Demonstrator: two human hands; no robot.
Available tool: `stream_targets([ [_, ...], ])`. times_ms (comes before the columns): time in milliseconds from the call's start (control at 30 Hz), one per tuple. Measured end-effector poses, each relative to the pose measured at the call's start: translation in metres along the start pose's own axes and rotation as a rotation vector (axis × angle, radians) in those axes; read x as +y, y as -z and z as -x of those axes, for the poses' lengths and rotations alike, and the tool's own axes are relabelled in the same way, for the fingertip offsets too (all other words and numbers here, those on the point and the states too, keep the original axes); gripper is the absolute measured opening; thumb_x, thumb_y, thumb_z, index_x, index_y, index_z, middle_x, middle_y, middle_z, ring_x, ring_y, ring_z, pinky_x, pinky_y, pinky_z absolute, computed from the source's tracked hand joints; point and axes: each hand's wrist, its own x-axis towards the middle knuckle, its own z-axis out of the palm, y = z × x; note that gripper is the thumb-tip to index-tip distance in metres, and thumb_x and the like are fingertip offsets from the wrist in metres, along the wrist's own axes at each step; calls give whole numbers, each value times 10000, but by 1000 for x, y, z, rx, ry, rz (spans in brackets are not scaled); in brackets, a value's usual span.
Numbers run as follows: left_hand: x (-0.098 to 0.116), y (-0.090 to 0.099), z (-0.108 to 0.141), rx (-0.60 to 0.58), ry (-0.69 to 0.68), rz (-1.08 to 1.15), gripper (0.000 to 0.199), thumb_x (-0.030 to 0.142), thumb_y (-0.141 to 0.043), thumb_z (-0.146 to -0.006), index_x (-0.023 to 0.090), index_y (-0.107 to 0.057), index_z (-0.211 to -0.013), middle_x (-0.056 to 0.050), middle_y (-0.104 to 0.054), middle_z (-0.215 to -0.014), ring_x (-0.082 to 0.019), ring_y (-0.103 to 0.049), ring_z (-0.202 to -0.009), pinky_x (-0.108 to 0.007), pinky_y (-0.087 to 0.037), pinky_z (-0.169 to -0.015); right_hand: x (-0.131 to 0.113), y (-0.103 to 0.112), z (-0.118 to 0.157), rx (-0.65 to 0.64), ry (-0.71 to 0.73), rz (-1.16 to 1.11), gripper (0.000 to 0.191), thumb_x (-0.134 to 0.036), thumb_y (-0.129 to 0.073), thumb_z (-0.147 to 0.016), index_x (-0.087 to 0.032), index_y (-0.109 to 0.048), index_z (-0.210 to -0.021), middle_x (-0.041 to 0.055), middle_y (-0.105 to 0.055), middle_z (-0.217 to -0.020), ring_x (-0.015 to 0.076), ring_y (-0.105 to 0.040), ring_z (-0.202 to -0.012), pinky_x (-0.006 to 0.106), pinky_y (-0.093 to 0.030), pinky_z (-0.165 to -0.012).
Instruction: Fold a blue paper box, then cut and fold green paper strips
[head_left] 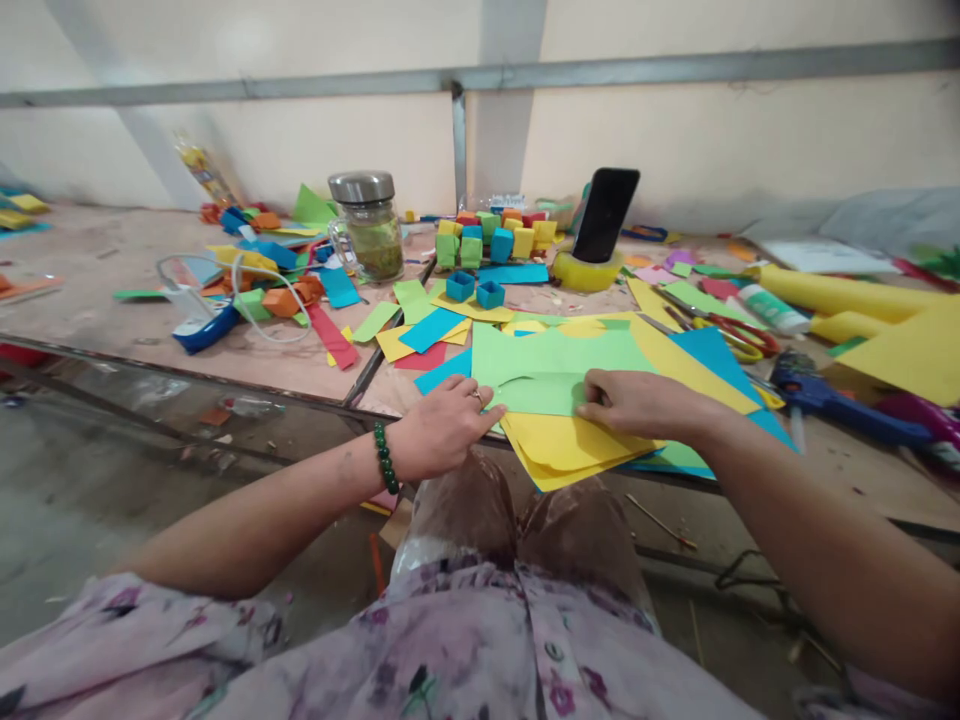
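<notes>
A light green sheet (555, 352) lies over yellow sheets (574, 450) at the table's front edge, its near part folded up in a strip. My left hand (448, 425), with a green bead bracelet (385, 458) at the wrist, rests at the sheet's left near corner, fingers close together and pressing on it. At the right end of the fold, my right hand (626, 402) has its fingers curled and pinches the green paper. Blue sheets (716, 365) stick out from under the yellow ones.
Behind the sheets stand small paper cubes (501, 243), a glass mug (373, 235) and a phone (606, 215) in a yellow holder. Scissors (724, 330), a blue glue gun (844, 400) and yellow rolls (855, 295) lie right. Paper strips and a white cable (259, 325) lie left.
</notes>
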Motion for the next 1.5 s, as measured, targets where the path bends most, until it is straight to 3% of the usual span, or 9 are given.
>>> stream_targets([
  [267,0,3,-3,-27,-21,26,335,81,-433,-830,120,-571,-1133,-133,-572,-973,-265,-514,-893,-376,-406,-726,9,-1,3,18,17,-30,291,-465,-466,-813,-204,-590,-852,69,-690,-841,211,-585,-712,289,-305,-549],
  [567,0,7,10,-47,58,126,298,117,-442,-838,126,-599,-1092,-118,-593,-980,-240,-537,-934,-378,-406,-855,23,-3,7,27,32,-63,271,-455,-475,-811,-209,-583,-843,59,-687,-836,209,-595,-727,282,-321,-563],
  [633,-1,14,3,-61,70,131,290,163,-411,-877,148,-617,-1080,-93,-596,-892,-222,-552,-845,-369,-411,-826,22,-2,6,15,45,-72,263,-445,-483,-803,-205,-583,-840,58,-683,-825,203,-588,-708,281,-322,-564],
  [733,1,22,-20,-62,30,131,389,241,-321,-950,199,-546,-1265,-65,-588,-823,-197,-552,-754,-334,-419,-750,19,1,5,0,59,-89,250,-427,-492,-793,-196,-581,-831,57,-673,-793,193,-574,-676,280,-320,-557],
  [867,13,16,-61,-25,-148,172,450,306,-325,-967,177,-442,-1382,-105,-578,-996,-202,-550,-852,-323,-431,-790,22,6,6,-12,104,-123,269,-452,-505,-794,-193,-578,-811,42,-657,-778,182,-562,-688,273,-347,-575],
  [1000,21,3,-80,-9,-202,220,440,347,-314,-971,181,-512,-1328,-97,-561,-966,-200,-545,-827,-339,-432,-837,44,7,13,-54,197,-423,428,-573,-431,-840,-182,-606,-838,42,-634,-808,177,-558,-757,275,-409,-670],
  [1133,20,-3,-79,5,-203,243,452,329,-313,-969,182,-496,-1355,-95,-555,-955,-195,-546,-816,-332,-435,-826,69,-3,25,-25,151,-671,495,-618,-449,-831,-171,-623,-949,46,-625,-835,180,-569,-808,282,-434,-714],
  [1333,23,-3,-84,-41,-161,226,495,347,-286,-965,267,-390,-1442,-76,-559,-929,-191,-566,-780,-317,-448,-735,77,-15,42,109,150,-592,499,-606,-505,-801,-157,-637,-975,45,-637,-832,180,-558,-771,303,-440,-714],
  [1500,21,3,-94,-108,-170,197,523,305,-319,-930,343,-352,-1451,-54,-581,-910,-179,-596,-735,-290,-440,-670,80,-16,68,139,178,-394,604,-595,-668,-696,-185,-633,-1138,108,-615,-1146,264,-561,-1061,370,-434,-922],
])
